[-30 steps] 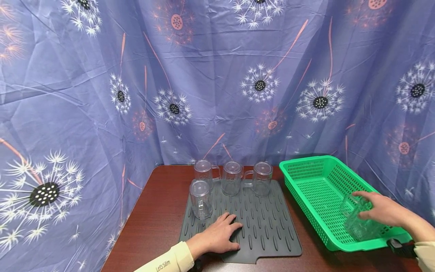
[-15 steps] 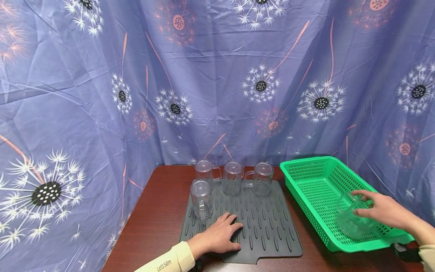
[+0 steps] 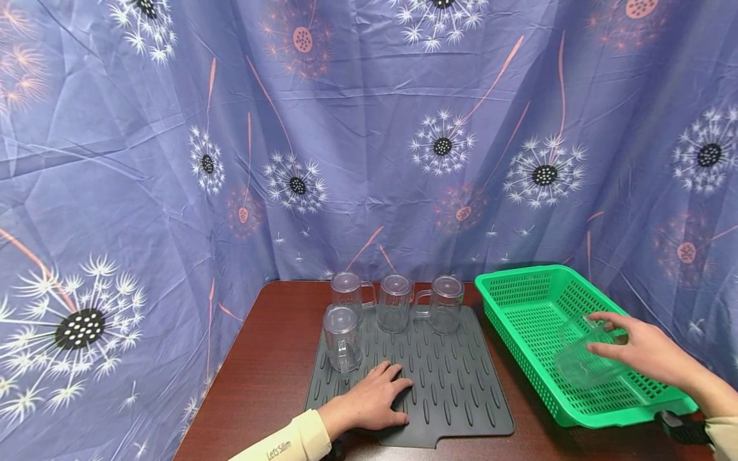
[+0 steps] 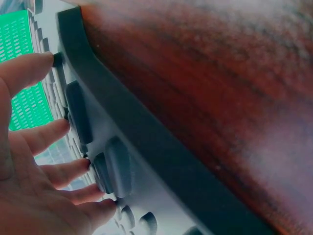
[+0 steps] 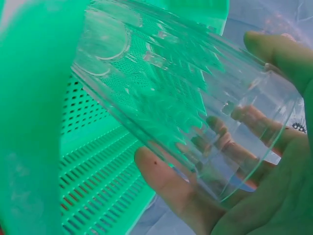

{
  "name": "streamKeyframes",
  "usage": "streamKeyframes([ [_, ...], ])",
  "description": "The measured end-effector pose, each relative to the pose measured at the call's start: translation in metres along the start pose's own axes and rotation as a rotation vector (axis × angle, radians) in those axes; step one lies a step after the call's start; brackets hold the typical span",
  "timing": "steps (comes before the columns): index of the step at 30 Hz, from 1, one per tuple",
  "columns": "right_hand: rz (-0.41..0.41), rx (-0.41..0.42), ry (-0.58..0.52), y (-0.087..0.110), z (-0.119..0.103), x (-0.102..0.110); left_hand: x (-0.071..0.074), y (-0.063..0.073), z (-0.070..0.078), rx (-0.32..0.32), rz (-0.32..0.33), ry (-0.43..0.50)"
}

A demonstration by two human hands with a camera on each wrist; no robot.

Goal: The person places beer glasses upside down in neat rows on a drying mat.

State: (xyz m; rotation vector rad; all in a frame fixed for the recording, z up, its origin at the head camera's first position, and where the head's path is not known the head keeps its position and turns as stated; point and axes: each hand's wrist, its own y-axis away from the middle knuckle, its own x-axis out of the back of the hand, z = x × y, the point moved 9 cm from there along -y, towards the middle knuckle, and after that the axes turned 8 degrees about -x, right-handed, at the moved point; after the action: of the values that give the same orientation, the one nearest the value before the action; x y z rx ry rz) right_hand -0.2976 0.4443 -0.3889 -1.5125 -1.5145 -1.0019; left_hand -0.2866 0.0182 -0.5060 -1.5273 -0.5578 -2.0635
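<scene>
Over the green basket [image 3: 521, 368], my right hand [image 3: 648, 352] grips a clear glass mug [image 3: 585, 365] that lies tilted. In the right wrist view, my fingers [image 5: 168, 183] and thumb wrap the mug's base end. Its far end points into the basket; I cannot tell whether it touches the bottom. My left hand [image 3: 375, 398] rests with spread fingers on the grey drying mat [image 3: 455, 403], its fingertips on the raised ridges in the left wrist view. Several clear glass mugs stand upside down on the mat, the closest mug [image 3: 343, 339] just beyond my left hand.
More upturned mugs line the mat's back edge: a left mug [image 3: 346, 291], a middle mug [image 3: 394, 304] and a right mug [image 3: 445, 306]. Brown wooden table [image 3: 254, 378] shows around the mat. A blue patterned cloth [image 3: 357, 128] hangs behind and at the sides.
The right hand has shifted left and slightly up, carrying the mug across the basket. My left hand and the mugs on the mat stay where they were.
</scene>
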Motion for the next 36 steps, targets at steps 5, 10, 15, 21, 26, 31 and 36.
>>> streamKeyframes([
  [5, 0.031, -0.001, -0.029, 0.002, -0.01, 0.004, 0.0, 0.0, -0.001, 0.007, 0.0, 0.001],
  [10, 0.105, 0.003, -0.051, 0.001, -0.017, 0.013, 0.0, 0.0, 0.0, 0.013, -0.002, 0.006],
  [15, 0.135, 0.002, -0.08, 0.002, -0.026, 0.02, 0.0, 0.0, 0.0, 0.01, 0.001, 0.009],
  [21, 0.145, -0.011, -0.113, 0.002, -0.032, 0.023, -0.002, -0.001, -0.001, -0.002, 0.006, 0.015],
  [26, 0.185, 0.002, -0.135, 0.003, -0.037, 0.026, -0.006, -0.002, -0.004, 0.009, -0.009, 0.032],
  [31, 0.196, 0.005, -0.179, 0.004, -0.041, 0.028, -0.008, -0.002, -0.004, 0.012, -0.007, 0.038],
  [36, 0.203, 0.004, -0.242, 0.006, -0.046, 0.029, -0.007, -0.002, -0.004, 0.011, 0.001, 0.028],
])
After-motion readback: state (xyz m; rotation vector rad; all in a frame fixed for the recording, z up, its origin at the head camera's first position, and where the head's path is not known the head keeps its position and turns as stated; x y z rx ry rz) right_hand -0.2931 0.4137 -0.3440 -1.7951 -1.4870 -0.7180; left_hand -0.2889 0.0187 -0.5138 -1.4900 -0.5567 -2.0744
